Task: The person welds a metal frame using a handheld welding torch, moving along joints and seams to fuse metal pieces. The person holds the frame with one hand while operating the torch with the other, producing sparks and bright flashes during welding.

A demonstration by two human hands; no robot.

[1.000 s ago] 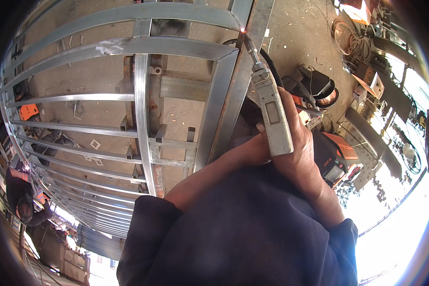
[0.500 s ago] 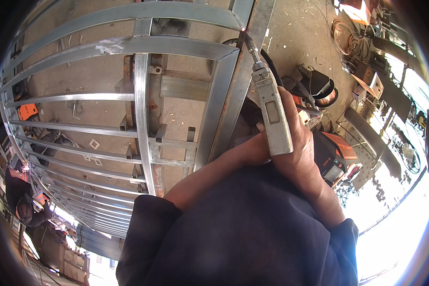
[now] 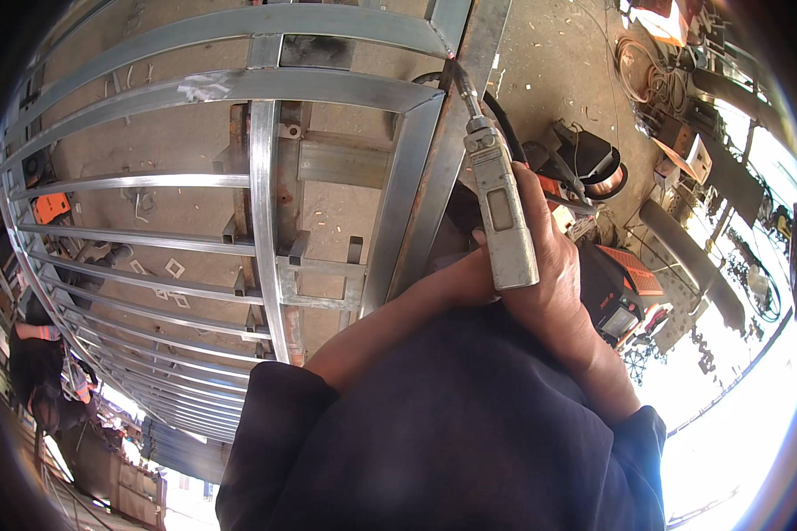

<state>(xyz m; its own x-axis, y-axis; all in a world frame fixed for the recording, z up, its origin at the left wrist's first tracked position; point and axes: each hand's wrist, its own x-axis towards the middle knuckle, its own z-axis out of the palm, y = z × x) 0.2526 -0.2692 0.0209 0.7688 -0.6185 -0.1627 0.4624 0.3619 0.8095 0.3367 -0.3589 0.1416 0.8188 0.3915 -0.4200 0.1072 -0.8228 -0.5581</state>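
Note:
My right hand (image 3: 547, 252) is closed around a grey, flat-sided welding torch (image 3: 509, 232). The torch slants up and to the left, and its narrow nozzle ends at a corner of a metal frame (image 3: 423, 104). A small reddish glow shows at the tip, where a slanted square tube meets a long flat bar (image 3: 434, 181). My left hand (image 3: 471, 276) crosses in from the left, its thumb beside the torch handle. Its fingers are hidden behind the torch and my right hand, so I cannot see what they grip.
Parallel bars (image 3: 142, 237) of the frame stretch left. On the right stand a wire spool unit (image 3: 584, 164), an orange-and-black machine (image 3: 624, 292) and coiled hoses (image 3: 642, 75). A co-worker (image 3: 44, 372) is at the frame's far left. White square plates (image 3: 175, 267) lie on the floor.
The torch handle and my right hand have shifted slightly left, with the tip at the same corner. The bright spark by the co-worker is gone, and that person has moved a little.

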